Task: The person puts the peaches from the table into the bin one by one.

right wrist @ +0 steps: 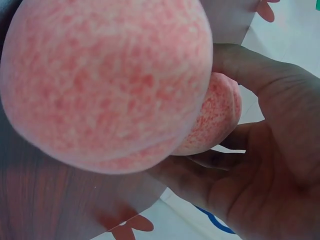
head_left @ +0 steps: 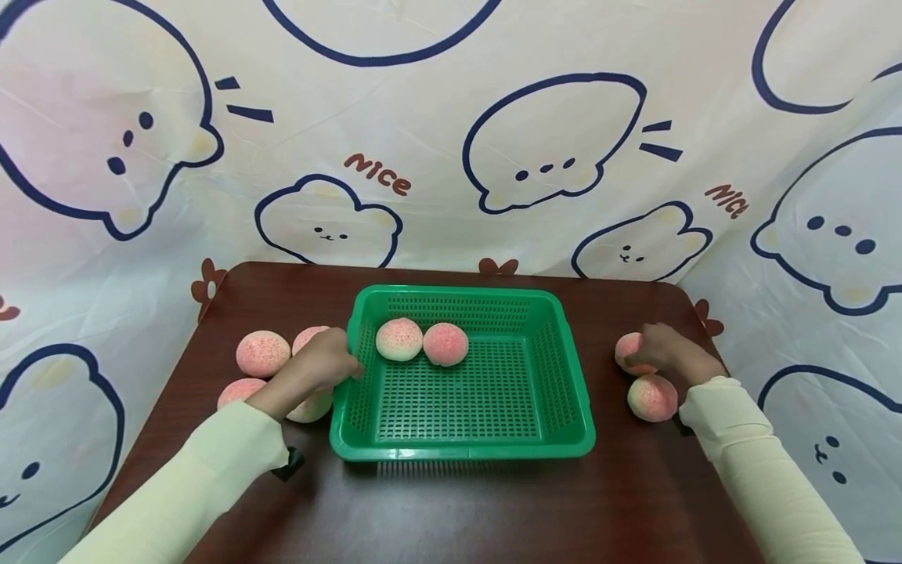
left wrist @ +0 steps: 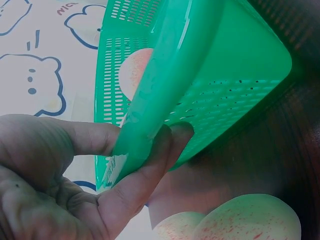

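Observation:
My left hand (head_left: 317,365) pinches the left rim of a green plastic basket (head_left: 461,453), thumb on one side and fingers on the other, as the left wrist view shows. Inside the basket, toward its back left, a pale pink peach (head_left: 398,339) and a pinker peach (head_left: 445,345) sit side by side. On the right of the table, my right hand (head_left: 671,354) grips a peach (right wrist: 216,117) between thumb and fingers. Another peach (head_left: 652,398) lies just in front of it and looms large in the right wrist view.
Left of the basket, several peaches lie on the dark wooden table (head_left: 451,517), among them one speckled peach (head_left: 263,354); my left forearm partly covers others. A white cloth (head_left: 437,117) with cartoon bears hangs behind and beside the table.

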`<state>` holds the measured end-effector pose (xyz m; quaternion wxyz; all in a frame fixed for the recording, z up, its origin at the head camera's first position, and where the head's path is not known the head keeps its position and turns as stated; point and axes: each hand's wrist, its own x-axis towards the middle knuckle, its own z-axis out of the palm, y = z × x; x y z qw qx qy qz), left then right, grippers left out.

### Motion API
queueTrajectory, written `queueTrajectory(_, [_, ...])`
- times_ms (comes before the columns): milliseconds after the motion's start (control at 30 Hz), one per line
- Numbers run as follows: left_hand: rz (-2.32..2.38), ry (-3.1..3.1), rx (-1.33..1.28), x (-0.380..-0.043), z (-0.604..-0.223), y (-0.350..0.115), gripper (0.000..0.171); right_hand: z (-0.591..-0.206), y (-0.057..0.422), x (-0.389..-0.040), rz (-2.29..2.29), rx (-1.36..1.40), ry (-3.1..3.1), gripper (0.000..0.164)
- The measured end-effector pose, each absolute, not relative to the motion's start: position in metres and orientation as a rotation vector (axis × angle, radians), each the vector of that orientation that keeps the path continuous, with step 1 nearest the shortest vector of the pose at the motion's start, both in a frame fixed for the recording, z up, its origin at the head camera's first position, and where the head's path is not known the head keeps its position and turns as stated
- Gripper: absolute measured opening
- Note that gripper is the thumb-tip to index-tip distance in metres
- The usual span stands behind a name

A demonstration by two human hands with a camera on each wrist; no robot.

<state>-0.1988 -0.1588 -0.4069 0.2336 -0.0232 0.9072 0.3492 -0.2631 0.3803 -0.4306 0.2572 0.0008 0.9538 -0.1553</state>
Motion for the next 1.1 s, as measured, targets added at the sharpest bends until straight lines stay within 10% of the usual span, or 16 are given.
queueTrajectory(1100, [0.953, 2.495, -0.046, -0.198, -0.404, -0.159, 0.004, -0.383, 0.347, -0.282, -0.317, -0.281, 2.822, 0.030])
